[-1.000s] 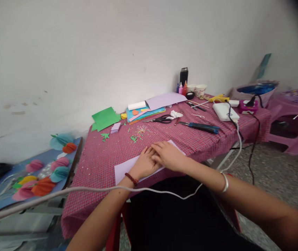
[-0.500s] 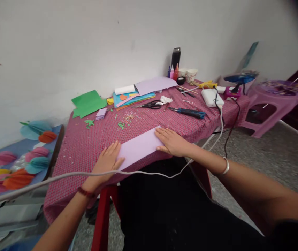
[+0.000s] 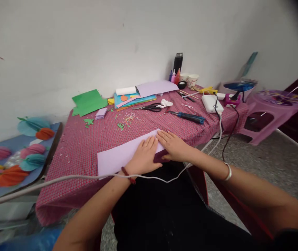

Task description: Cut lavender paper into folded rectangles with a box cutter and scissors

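A long strip of lilac paper [image 3: 117, 155] lies near the front edge of the checked tablecloth [image 3: 75, 139]. My left hand [image 3: 145, 157] rests flat on its right part, fingers stretched out. Beside it, my right hand [image 3: 173, 144] lies flat over the paper's right end, its fingertips close to those of the left. Neither hand grips anything. A white cable [image 3: 73, 177] runs across in front of the paper and over my left wrist.
Behind the paper are scissors [image 3: 151, 107], a blue-handled tool [image 3: 190, 117], paper scraps [image 3: 130, 119] and green sheets [image 3: 90, 102]. Lilac and blue sheets [image 3: 159, 88] lie at the back. A white box with cables [image 3: 212, 104] sits at right. Paper pumpkins [image 3: 13, 176] stand at left.
My left hand has slid right along the paper from its left end to beside my right hand, uncovering the left end. My right hand stays at the right end.
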The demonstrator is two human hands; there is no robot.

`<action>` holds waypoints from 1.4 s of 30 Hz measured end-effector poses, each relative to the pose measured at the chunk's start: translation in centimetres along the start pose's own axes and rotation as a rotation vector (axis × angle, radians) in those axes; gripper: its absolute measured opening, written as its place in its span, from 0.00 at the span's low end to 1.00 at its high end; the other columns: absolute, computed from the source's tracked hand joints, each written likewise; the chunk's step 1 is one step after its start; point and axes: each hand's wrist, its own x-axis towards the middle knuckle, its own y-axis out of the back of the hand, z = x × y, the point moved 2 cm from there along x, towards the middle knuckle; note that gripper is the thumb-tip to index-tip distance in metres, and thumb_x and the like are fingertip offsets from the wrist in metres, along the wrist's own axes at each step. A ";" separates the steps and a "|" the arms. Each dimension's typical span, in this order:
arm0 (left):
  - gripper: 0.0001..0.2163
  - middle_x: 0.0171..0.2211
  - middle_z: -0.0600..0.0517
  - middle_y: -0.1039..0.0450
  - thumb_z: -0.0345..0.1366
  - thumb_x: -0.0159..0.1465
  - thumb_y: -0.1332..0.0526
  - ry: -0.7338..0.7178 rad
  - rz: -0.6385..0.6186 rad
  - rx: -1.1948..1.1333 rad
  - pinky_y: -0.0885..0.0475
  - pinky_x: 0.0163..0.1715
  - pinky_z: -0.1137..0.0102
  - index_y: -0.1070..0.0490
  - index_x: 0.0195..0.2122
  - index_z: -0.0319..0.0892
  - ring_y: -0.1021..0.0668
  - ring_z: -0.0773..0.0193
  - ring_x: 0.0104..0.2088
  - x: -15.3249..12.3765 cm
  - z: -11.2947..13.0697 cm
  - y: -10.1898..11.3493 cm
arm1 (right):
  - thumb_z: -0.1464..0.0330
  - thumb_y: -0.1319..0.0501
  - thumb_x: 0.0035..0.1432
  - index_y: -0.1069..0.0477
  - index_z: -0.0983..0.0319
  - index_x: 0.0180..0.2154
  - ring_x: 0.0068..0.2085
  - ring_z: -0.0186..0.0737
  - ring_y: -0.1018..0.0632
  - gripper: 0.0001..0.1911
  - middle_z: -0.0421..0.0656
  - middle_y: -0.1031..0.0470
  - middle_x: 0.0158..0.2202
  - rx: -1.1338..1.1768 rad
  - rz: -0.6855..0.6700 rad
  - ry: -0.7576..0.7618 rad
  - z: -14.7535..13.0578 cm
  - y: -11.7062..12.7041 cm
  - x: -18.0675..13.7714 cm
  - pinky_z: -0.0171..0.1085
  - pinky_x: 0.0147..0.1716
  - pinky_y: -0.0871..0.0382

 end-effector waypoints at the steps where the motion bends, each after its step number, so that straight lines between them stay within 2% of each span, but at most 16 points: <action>1: 0.45 0.68 0.34 0.58 0.58 0.58 0.45 -0.001 -0.008 -0.043 0.54 0.64 0.56 0.57 0.66 0.28 0.52 0.48 0.68 0.8 0.3 -0.1 | 0.56 0.34 0.47 0.47 0.75 0.64 0.66 0.57 0.45 0.50 0.62 0.50 0.66 0.004 0.007 0.004 0.1 -0.1 0.0 0.51 0.63 0.50; 5: 0.30 0.68 0.42 0.54 0.50 0.69 0.60 -0.018 -0.018 -0.160 0.52 0.64 0.60 0.54 0.67 0.36 0.48 0.58 0.67 1.2 -0.3 -0.4 | 0.56 0.34 0.46 0.47 0.74 0.64 0.66 0.57 0.44 0.49 0.61 0.50 0.66 0.014 0.039 0.014 0.3 -0.6 0.0 0.52 0.63 0.50; 7: 0.26 0.68 0.45 0.52 0.46 0.70 0.60 0.024 0.050 -0.105 0.51 0.63 0.57 0.51 0.67 0.41 0.46 0.56 0.67 0.2 -0.9 -0.5 | 0.57 0.34 0.46 0.48 0.74 0.64 0.66 0.57 0.45 0.50 0.61 0.51 0.67 0.014 0.041 0.013 0.4 -0.6 -0.1 0.52 0.63 0.50; 10: 0.25 0.67 0.44 0.49 0.46 0.69 0.54 0.103 0.143 0.024 0.49 0.62 0.52 0.48 0.66 0.44 0.44 0.51 0.66 -2.0 -1.7 -0.7 | 0.57 0.34 0.47 0.50 0.73 0.64 0.66 0.58 0.46 0.50 0.62 0.51 0.67 0.025 0.036 0.014 0.3 -0.6 -0.1 0.53 0.63 0.51; 14: 0.25 0.66 0.43 0.48 0.45 0.68 0.51 0.136 0.145 0.137 0.46 0.61 0.54 0.47 0.65 0.43 0.42 0.52 0.65 -6.2 -3.8 -0.9 | 0.58 0.34 0.47 0.51 0.73 0.65 0.67 0.59 0.47 0.50 0.63 0.52 0.67 0.022 0.014 0.009 0.1 -0.2 -0.2 0.53 0.63 0.52; 18: 0.26 0.65 0.40 0.45 0.44 0.67 0.49 0.176 0.150 0.225 0.45 0.61 0.54 0.44 0.64 0.39 0.40 0.50 0.64 -12.1 -7.9 -1.5 | 0.59 0.33 0.48 0.49 0.75 0.64 0.66 0.59 0.46 0.49 0.63 0.52 0.67 -0.014 -0.020 -0.006 -0.2 0.3 -0.1 0.52 0.63 0.51; 21: 0.25 0.64 0.38 0.44 0.44 0.68 0.52 0.224 0.183 0.242 0.44 0.61 0.55 0.42 0.63 0.36 0.38 0.50 0.63 -16.6 -10.6 -2.1 | 0.59 0.33 0.48 0.49 0.76 0.64 0.66 0.59 0.45 0.49 0.63 0.51 0.67 -0.024 -0.023 -0.008 -0.5 0.5 -0.1 0.52 0.63 0.51; 23: 0.25 0.63 0.40 0.41 0.44 0.68 0.54 0.222 0.188 0.234 0.43 0.61 0.55 0.42 0.62 0.38 0.37 0.52 0.63 -18.6 -11.5 -2.1 | 0.60 0.33 0.47 0.48 0.75 0.63 0.66 0.59 0.45 0.48 0.63 0.51 0.66 -0.021 -0.014 -0.011 -0.5 0.3 -0.1 0.52 0.63 0.51; 25: 0.25 0.62 0.42 0.39 0.47 0.67 0.53 0.223 0.186 0.231 0.44 0.61 0.52 0.41 0.62 0.40 0.36 0.52 0.62 -19.4 -11.6 -1.7 | 0.61 0.33 0.47 0.48 0.74 0.63 0.66 0.58 0.44 0.47 0.62 0.50 0.66 -0.017 0.008 -0.018 -0.4 0.1 -0.1 0.53 0.63 0.50; 28: 0.26 0.59 0.40 0.34 0.49 0.63 0.46 0.254 0.212 0.266 0.47 0.61 0.46 0.36 0.58 0.41 0.33 0.47 0.60 -18.8 -10.5 -0.6 | 0.62 0.33 0.47 0.46 0.72 0.63 0.65 0.57 0.42 0.46 0.61 0.48 0.66 0.000 0.047 -0.019 -0.2 0.1 0.0 0.53 0.62 0.49; 30: 0.22 0.55 0.38 0.31 0.44 0.61 0.43 0.266 0.228 0.288 0.47 0.60 0.45 0.33 0.54 0.38 0.31 0.46 0.57 -17.5 -9.5 0.2 | 0.62 0.33 0.48 0.43 0.71 0.62 0.64 0.57 0.40 0.43 0.60 0.44 0.64 0.021 0.052 -0.012 -0.2 0.5 0.2 0.53 0.62 0.47; 32: 0.17 0.51 0.38 0.28 0.38 0.62 0.43 0.256 0.210 0.267 0.42 0.59 0.49 0.30 0.51 0.37 0.28 0.48 0.53 -15.9 -8.5 0.7 | 0.61 0.34 0.50 0.39 0.68 0.60 0.62 0.56 0.37 0.38 0.58 0.39 0.62 0.051 0.047 0.002 -0.5 1.1 0.6 0.55 0.61 0.47; 36: 0.14 0.48 0.41 0.26 0.31 0.64 0.48 0.233 0.124 0.142 0.28 0.47 0.59 0.28 0.48 0.40 0.23 0.53 0.46 -12.9 -6.7 1.4 | 0.63 0.37 0.55 0.33 0.63 0.56 0.59 0.51 0.32 0.27 0.53 0.33 0.59 0.162 0.037 0.100 -2.8 2.3 1.8 0.52 0.60 0.45; 39: 0.16 0.47 0.43 0.24 0.27 0.64 0.50 0.225 0.089 0.156 0.27 0.44 0.60 0.30 0.50 0.41 0.21 0.55 0.43 -11.2 -5.7 2.1 | 0.68 0.41 0.59 0.31 0.63 0.53 0.55 0.46 0.29 0.20 0.51 0.29 0.56 0.222 0.045 0.192 -5.0 2.5 3.0 0.47 0.57 0.39; 42: 0.18 0.46 0.44 0.23 0.25 0.64 0.50 0.161 0.144 0.228 0.28 0.45 0.59 0.31 0.52 0.40 0.21 0.55 0.43 -9.7 -5.5 3.6 | 0.72 0.43 0.60 0.29 0.64 0.50 0.51 0.45 0.26 0.16 0.50 0.26 0.53 0.183 0.059 0.235 -6.4 2.8 4.7 0.45 0.53 0.36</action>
